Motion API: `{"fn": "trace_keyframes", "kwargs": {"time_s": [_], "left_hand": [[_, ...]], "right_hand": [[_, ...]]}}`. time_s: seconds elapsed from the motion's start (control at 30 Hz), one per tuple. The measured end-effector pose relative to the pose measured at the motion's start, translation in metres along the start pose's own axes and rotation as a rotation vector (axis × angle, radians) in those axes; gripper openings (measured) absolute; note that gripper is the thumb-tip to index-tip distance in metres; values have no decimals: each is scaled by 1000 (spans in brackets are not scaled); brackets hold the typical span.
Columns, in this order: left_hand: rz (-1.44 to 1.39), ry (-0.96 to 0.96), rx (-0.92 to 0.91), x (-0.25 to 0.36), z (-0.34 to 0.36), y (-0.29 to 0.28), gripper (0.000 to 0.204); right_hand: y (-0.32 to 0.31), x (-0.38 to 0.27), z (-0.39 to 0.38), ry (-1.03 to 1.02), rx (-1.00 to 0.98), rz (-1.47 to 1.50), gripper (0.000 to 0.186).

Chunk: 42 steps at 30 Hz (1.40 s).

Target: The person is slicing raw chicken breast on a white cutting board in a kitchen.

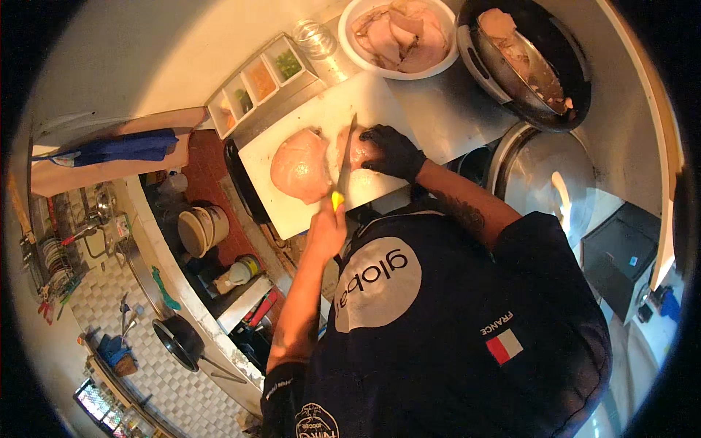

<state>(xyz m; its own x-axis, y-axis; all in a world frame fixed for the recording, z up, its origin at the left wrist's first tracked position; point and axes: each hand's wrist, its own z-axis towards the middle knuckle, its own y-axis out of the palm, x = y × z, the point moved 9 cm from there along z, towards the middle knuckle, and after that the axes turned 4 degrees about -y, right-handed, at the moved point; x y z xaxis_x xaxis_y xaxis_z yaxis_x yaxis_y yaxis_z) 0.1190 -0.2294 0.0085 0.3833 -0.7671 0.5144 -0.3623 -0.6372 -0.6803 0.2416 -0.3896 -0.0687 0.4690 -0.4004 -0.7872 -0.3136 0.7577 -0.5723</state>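
Observation:
My left hand [326, 230], bare, is closed round the yellow handle of a knife [347, 160]. The blade points away from me and lies along the left side of a smaller piece of raw chicken breast [358, 151]. My right hand [394, 152], in a black glove, grips that piece from the right with bent fingers. To the left of the blade rests a larger, pale pink raw chicken breast [299, 166]. Both pieces lie on a white cutting board [380, 106]. How deep the blade is in the meat, I cannot tell.
Beyond the board stand a metal holder [310, 79] with chopped vegetables, and a white bowl [345, 33] of sliced raw meat. Far right, a black pan [573, 62] holds a metal dish with meat. A large lidded pot [540, 179] is near my right arm.

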Motion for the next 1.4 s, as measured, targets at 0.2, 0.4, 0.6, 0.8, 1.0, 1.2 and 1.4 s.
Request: {"fn": "trace_keyframes", "kwargs": {"time_s": [0.2,0.4,0.6,0.8,1.0,1.2,1.4], "left_hand": [[-83,53,131,-15,56,37,33],[-210,49,180,-26,0,-29,31],[-95,-10,90,-56,-53,-52,34],[-5,-5,-33,-38,-44,-8,33],[11,-6,-46,-24,-36,-3,31],[49,-16,-81,-10,-35,-5,31],[85,-44,-128,-8,-16,17,32]], "right_hand": [[9,-12,5,31,-140,29,64],[-29,0,-14,-17,152,-28,50],[-25,-7,-7,-36,-13,-47,56],[-23,-9,-17,-90,12,23,59],[-19,-7,-10,-60,-81,8,51],[-11,-4,-9,-70,-85,102,53],[0,7,-20,-79,17,28,56]]}}
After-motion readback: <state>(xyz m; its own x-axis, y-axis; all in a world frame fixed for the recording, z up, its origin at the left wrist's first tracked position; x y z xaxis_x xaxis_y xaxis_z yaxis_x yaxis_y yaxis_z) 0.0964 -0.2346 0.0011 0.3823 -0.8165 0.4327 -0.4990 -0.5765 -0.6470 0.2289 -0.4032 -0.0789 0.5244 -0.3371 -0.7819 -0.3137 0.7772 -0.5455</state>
